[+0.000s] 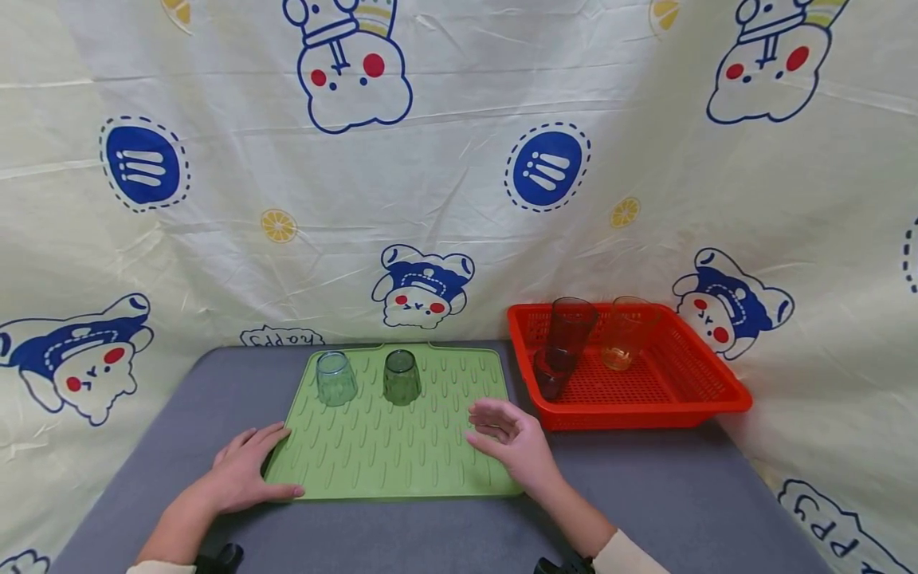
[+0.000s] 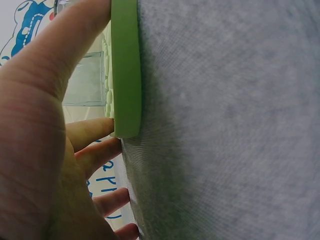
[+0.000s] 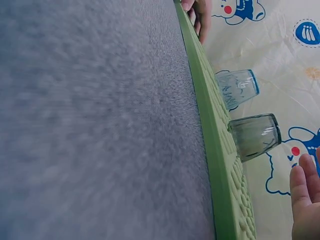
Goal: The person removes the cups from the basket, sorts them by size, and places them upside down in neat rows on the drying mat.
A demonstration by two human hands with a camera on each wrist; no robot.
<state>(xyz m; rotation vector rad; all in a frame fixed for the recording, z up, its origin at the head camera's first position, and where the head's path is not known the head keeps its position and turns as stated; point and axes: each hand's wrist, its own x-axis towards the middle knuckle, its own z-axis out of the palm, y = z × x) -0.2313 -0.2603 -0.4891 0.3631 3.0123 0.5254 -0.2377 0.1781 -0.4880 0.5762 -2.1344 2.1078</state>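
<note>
On a green ridged drying mat (image 1: 387,462) stand two short tumblers: a light blue one (image 1: 336,379) at the back left and a dark grey-green one (image 1: 402,377) right of it. My left hand (image 1: 244,470) is at the mat's front left corner, thumb along the front edge and fingers spread by the left edge. In the left wrist view, the thumb and fingertips meet the mat's green rim (image 2: 126,70). Over the mat's right side hovers my right hand (image 1: 512,442), fingers loosely bent, holding nothing. Both tumblers also show in the right wrist view beyond the mat edge.
A red plastic basket (image 1: 645,416) stands at the back right of the grey table (image 1: 631,494). Inside it are a tall dark glass (image 1: 572,323), a short dark glass (image 1: 551,375) and a clear glass (image 1: 622,339). A printed white sheet (image 1: 459,183) hangs behind.
</note>
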